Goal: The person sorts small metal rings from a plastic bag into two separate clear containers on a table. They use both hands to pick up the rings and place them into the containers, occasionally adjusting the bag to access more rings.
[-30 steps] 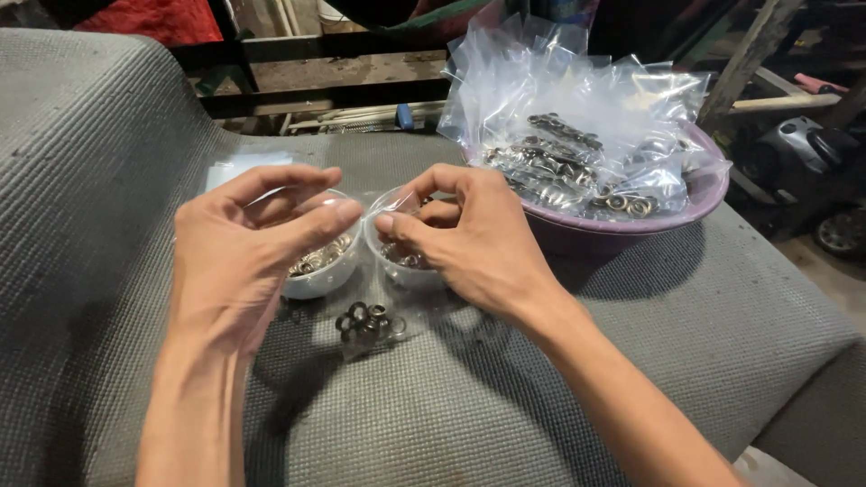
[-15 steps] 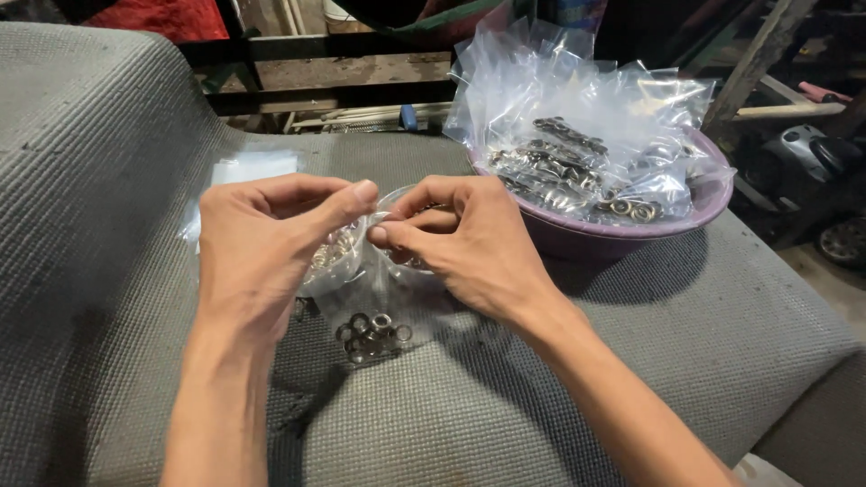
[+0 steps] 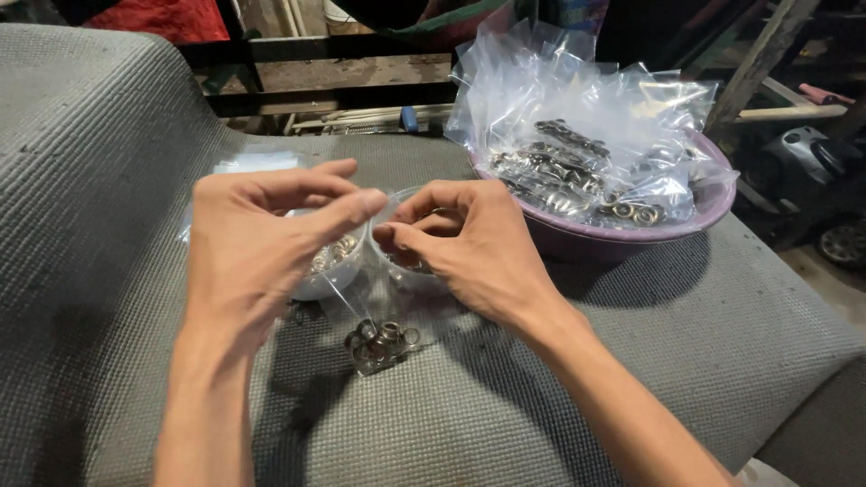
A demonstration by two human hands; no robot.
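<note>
- Head view: left hand and right hand pinch the mouth of a clear bag.
- Metal eyelets sit at the bag's 6 o'clock end.
- Purple bowl lies at 2 o'clock.

Light falls from above and a little in front, bright on the grey mat and on the clear bags, which throw white glare (the crinkled plastic most of all). Soft shadows lie under both forearms and beside the purple bowl. The background is dim and murky. The near forearms look slightly soft, and the edges bow a little.
</note>
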